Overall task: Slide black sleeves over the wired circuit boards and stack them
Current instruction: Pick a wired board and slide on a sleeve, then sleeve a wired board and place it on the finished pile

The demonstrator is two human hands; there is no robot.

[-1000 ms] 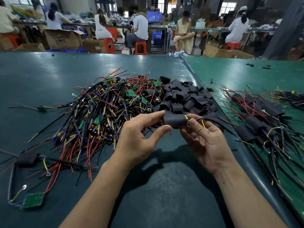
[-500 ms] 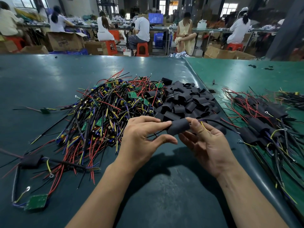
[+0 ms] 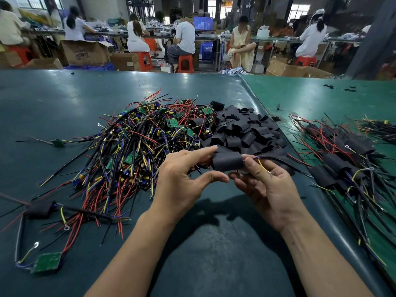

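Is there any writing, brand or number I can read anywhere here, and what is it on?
No text can be read for certain.
Open cardboard box in the back left: dark print on its side, too blurred to read.
Blue screen in the back: content too small to read.
Green circuit boards on the table: no legible markings.

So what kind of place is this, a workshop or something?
Most likely an electronics assembly factory: a heap of wired boards and black sleeves on a long green table, with other workers at benches among cartons behind.
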